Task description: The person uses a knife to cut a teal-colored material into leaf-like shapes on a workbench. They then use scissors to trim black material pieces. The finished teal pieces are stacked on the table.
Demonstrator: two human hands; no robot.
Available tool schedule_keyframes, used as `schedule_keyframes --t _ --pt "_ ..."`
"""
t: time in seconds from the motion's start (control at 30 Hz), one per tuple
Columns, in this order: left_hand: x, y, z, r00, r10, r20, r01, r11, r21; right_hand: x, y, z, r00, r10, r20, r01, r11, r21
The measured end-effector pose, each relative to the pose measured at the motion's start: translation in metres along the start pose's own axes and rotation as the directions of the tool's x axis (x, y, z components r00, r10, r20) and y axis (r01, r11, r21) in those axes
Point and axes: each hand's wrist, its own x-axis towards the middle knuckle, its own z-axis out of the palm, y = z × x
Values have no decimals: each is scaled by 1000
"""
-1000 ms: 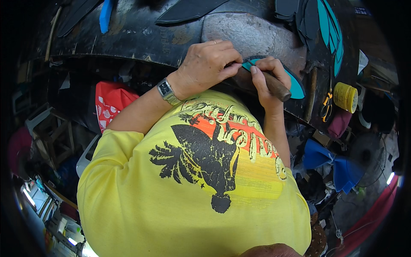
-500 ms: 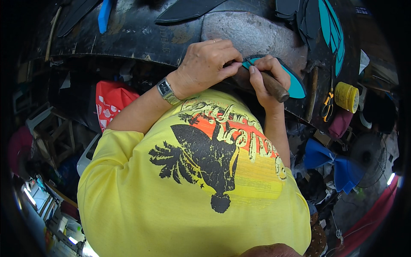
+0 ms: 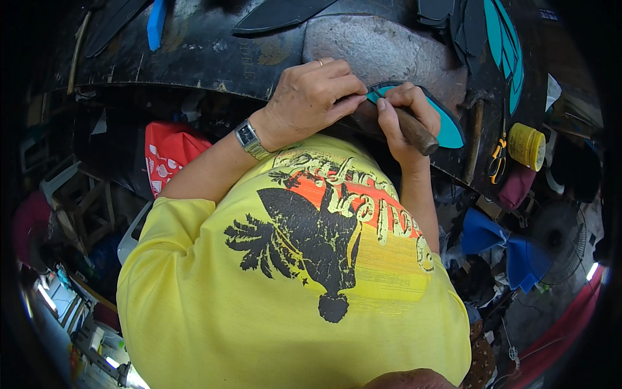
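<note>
Hand work on a turquoise piece, dark-edged and pointed, which lies at the near edge of the bench, partly covered by the right hand. The right hand's grip is closed around a wooden-handled tool, slanting across the piece. The left hand is at the piece's left end, thumb and forefinger drawn together; whether this grip pinches its edge cannot be told. Beyond the piece is a grey slab; to its right, a wooden rod, orange-handled scissors and a yellow tub.
</note>
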Motion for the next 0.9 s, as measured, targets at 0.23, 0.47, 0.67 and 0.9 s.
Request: schedule_keyframes --t 0.23,0.47,0.67,0.9 --pt "0 0 0 1000 9 -2 -9 1000 -1 0 1 0 1000 -8 -5 8 1000 -13" --pt "0 1 2 999 17 -30 -17 1000 13 -1 2 0 1000 -23 -11 23 1000 -13" --pt "0 0 3 999 23 -38 -22 999 33 -1 2 0 1000 -25 -14 24 999 -36" --pt "1 0 5 998 23 -55 -20 999 42 -1 1 0 1000 -24 -14 24 999 -33"
